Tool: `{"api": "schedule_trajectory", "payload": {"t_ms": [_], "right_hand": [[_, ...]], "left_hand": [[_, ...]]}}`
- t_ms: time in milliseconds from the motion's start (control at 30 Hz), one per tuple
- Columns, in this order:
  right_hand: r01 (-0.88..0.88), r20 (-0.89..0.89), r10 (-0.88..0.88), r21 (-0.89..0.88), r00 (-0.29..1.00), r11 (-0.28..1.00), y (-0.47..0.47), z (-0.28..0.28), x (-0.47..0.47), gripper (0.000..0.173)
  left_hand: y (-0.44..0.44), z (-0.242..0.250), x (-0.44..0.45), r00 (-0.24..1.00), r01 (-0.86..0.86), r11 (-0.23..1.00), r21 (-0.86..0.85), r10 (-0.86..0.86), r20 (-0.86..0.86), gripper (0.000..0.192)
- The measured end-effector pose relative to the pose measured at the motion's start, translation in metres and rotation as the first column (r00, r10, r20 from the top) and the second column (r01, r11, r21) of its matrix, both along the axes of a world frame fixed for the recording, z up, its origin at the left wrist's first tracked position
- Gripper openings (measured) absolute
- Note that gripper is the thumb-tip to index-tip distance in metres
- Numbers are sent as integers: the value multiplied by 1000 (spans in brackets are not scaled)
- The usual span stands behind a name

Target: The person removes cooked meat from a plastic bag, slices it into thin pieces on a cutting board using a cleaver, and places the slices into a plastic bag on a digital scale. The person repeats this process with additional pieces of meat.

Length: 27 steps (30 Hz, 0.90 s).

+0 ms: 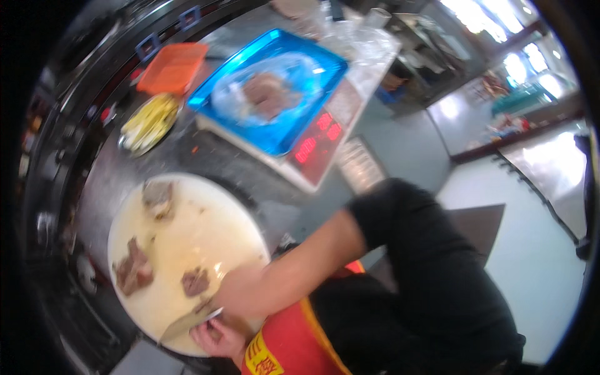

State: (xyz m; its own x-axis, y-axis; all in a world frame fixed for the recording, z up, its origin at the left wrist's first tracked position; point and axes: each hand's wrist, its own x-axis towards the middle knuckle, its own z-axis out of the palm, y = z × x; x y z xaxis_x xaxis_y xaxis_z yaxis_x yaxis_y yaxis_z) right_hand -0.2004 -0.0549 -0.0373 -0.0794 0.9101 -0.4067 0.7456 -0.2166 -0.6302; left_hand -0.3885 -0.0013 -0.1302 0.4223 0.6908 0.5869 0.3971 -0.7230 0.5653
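A round, pale cutting board (225, 211) lies before me. My right hand (236, 288), blurred, is over its near part, at the broad end of a knife (183, 326); its fingers seem closed round the handle, which is hidden. My left hand (218, 335) is beside the blade at the board's edge, fingers curled close to it; whether it grips anything is unclear. A small piece of brown meat (195, 281) lies just beyond the knife. A larger meat chunk (134, 269) and a greyish piece (158, 199) rest farther off on the board.
Beyond the board stands a digital scale (311, 161) with a blue tray (201, 101) holding meat (267, 93) on clear plastic. An orange basket (171, 68) and a plate of yellow-green vegetable strips (150, 124) are beside it. Plastic bags (365, 42) lie at the counter's far end.
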Motion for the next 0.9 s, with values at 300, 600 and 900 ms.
{"api": "schedule_trajectory", "payload": {"t_ms": [300,600,900], "right_hand": [[-239,164,223,80,961,968,-45,50,58,8],[-323,175,337,-101,925,941,-44,76,68,9],[-301,65,304,-53,950,952,-21,60,58,6]], "left_hand": [[-1,11,27,997,3,999,-50,-7,-73,21],[-3,24,35,992,69,990,-123,-81,-95,20],[-3,22,25,986,58,979,-197,-87,-142,27]]}}
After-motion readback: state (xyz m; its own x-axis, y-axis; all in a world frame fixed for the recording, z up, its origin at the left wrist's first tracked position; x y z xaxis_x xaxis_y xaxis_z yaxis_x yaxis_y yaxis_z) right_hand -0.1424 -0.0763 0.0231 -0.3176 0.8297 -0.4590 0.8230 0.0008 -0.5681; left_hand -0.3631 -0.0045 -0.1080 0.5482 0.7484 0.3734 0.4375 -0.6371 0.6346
